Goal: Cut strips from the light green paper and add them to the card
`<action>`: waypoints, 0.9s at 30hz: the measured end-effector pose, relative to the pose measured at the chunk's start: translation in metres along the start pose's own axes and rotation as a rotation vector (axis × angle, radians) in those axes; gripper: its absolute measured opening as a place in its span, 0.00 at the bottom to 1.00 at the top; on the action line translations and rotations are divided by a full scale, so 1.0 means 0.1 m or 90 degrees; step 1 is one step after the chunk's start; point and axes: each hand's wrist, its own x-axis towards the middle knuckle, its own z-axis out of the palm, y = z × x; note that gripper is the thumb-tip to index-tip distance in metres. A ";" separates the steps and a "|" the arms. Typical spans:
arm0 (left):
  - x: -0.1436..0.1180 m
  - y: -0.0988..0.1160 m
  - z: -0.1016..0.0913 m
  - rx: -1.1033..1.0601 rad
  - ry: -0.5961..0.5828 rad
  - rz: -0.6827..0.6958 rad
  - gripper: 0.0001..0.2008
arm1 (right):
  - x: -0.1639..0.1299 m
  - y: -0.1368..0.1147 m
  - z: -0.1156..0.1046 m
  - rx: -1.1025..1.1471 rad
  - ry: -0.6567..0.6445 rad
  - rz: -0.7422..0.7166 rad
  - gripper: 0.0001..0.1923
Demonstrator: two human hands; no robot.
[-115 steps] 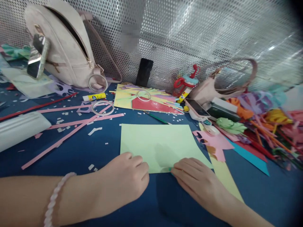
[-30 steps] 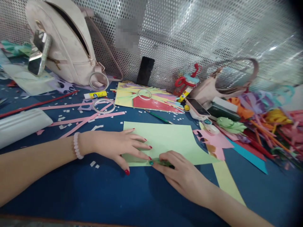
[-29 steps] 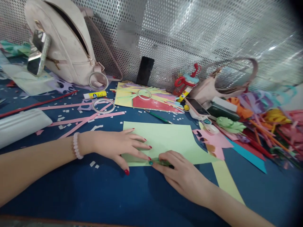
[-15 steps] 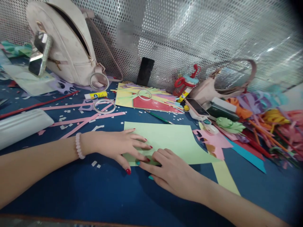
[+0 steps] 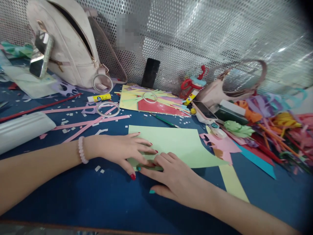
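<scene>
The pale-green rectangular paper sheet [image 5: 182,142] lay behind the near edge of the blue worktop [image 5: 97,202]; the right hand [image 5: 172,174] had moved leftward, apparently pressing it; the spread left hand [image 5: 122,150] and this one grasped nothing.

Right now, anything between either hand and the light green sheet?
Nothing visible: the left hand is spread over the left part of the light green sheet; the right hand reaches over its near edge. Beneath them is hidden.

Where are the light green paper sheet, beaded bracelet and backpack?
Light green paper sheet [image 5: 176,140]: head view, middle of its upper face.
Beaded bracelet [image 5: 81,150]: head view, beads midway along its visible arc.
Backpack [image 5: 65,49]: head view, front panel.
</scene>
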 end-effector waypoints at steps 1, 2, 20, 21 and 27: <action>0.00 0.00 0.00 -0.001 0.004 0.002 0.22 | -0.02 0.01 -0.01 0.004 -0.001 0.004 0.21; 0.00 -0.01 0.01 -0.001 0.009 0.005 0.22 | -0.04 0.01 -0.01 0.009 -0.001 0.008 0.20; -0.01 -0.01 0.02 0.001 0.027 0.009 0.26 | -0.28 0.08 -0.05 0.070 0.128 0.062 0.11; -0.02 -0.02 0.03 -0.003 0.033 0.009 0.26 | -0.28 0.09 -0.03 0.061 0.143 0.055 0.11; -0.04 0.02 0.01 -0.018 0.051 0.007 0.25 | -0.26 0.14 0.09 0.086 0.236 0.048 0.10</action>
